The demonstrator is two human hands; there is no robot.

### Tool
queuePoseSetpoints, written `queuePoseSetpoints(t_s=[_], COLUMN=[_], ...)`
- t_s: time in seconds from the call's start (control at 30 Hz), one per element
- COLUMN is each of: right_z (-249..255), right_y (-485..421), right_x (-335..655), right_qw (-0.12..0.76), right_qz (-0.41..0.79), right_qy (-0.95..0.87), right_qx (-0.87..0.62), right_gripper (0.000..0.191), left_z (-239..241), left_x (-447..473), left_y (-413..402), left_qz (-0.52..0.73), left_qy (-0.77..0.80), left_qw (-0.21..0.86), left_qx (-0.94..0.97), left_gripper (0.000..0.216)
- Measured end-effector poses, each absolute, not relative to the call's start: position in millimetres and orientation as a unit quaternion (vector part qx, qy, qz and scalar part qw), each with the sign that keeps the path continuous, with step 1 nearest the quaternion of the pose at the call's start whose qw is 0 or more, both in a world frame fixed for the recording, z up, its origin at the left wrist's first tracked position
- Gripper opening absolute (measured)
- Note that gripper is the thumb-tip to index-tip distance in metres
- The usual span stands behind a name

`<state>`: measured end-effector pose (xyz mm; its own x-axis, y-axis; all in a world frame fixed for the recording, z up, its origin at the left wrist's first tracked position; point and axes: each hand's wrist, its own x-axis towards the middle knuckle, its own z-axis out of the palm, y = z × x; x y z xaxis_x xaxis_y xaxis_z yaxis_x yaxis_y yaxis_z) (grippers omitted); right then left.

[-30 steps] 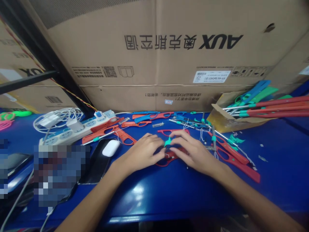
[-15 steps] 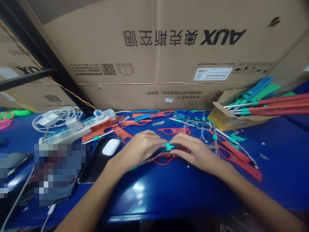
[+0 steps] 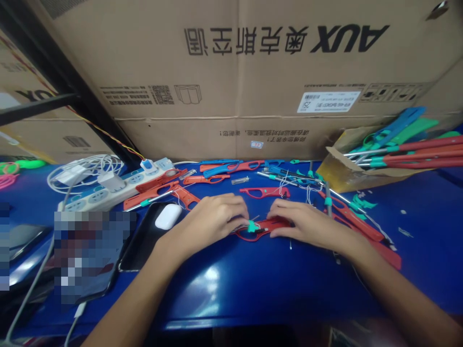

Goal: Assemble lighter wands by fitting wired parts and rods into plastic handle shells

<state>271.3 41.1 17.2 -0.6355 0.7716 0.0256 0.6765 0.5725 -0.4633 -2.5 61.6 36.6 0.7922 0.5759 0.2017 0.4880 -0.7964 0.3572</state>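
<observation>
Between my hands lies a red long-nosed lighter point(image 3: 275, 223), its casing open, with a small green piece point(image 3: 252, 226) and a thin white wire at its middle. My left hand point(image 3: 220, 217) has its fingers closed around the nozzle end beside the green piece. At the other end, my right hand point(image 3: 294, 221) grips the red casing between thumb and fingers. Just beyond is a red casing half point(image 3: 265, 192) on the blue table point(image 3: 231, 289). My fingers cover part of the lighter's nozzle and body.
At the right, a cardboard box point(image 3: 336, 168) holds several finished-looking lighters. Loose casings, metal tubes and green bits lie along the back. To the left are a power strip point(image 3: 119, 188), a black phone point(image 3: 141, 246) with a white earbud case point(image 3: 168, 216), and a tablet-like device.
My right hand has shifted slightly right, away from the green piece, and now holds the red casing. The gap between my hands is wider. The camera view has tilted slightly downward.
</observation>
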Motion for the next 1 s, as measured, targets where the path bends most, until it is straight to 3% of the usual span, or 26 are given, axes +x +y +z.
queuePoseSetpoints(t_s=[0.3,0.63,1.0], right_z=[18.7,10.0,5.0], right_y=[41.7,41.2,42.5], right_x=[270.6,260.9,259.0], right_qw=[0.115,0.125,0.143], right_qz=[0.207,0.161,0.164], right_qy=[-0.867,-0.868,-0.862], right_qx=[-0.439,-0.454,-0.457], right_gripper=[0.037,0.033,0.034], left_z=[24.0,24.7,16.9], left_x=[4.6,2.6,7.8], left_y=[62.2,65.0,64.9], left_qz=[0.126,0.080,0.111], left_qy=[0.335,0.359,0.346], left_qw=[0.123,0.121,0.124], left_qx=[0.926,0.922,0.923], left_gripper=[0.015,0.011,0.013])
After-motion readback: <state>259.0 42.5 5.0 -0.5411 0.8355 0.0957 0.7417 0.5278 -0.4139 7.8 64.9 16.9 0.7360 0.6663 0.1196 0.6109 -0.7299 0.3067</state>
